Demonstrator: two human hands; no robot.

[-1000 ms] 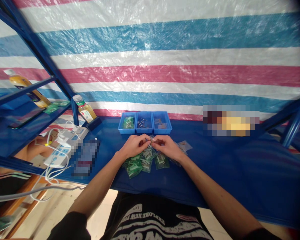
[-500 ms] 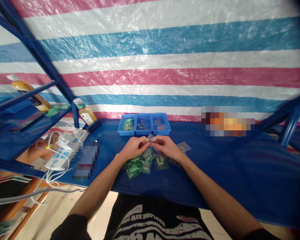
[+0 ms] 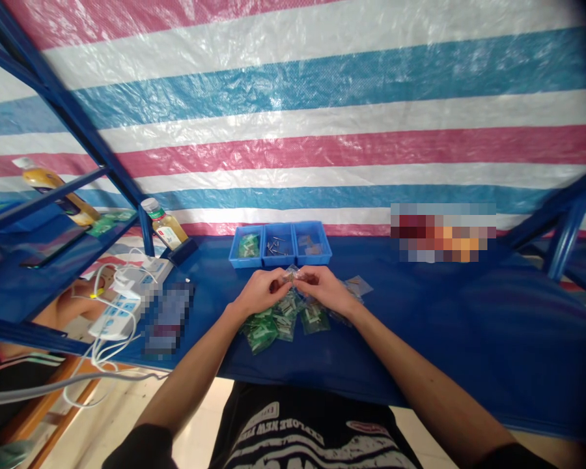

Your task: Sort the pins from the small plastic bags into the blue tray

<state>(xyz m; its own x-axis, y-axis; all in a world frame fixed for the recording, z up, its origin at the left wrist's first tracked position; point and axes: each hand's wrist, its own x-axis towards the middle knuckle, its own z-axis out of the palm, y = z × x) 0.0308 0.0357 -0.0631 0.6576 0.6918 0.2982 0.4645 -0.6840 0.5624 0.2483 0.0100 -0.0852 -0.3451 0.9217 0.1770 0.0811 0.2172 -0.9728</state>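
Pinching a small clear plastic bag between them, the person's left hand and right hand meet just above the desk. The fingers of both hands are curled closed on the bag, though what is inside it is too small to make out. The bag is held directly over a loose heap of green plastic packets, which lies just under the hands. A few flat clear bags lie just beside the right wrist. Straight ahead, past the fingertips, sits a blue tray split into three compartments: the left one holds a green packet, the middle one a few small screws, and the right one some small flat packets. Further left are a white power strip tangled in white cables and a juice bottle standing near a blue shelf post. A striped plastic tarp hangs behind it all.
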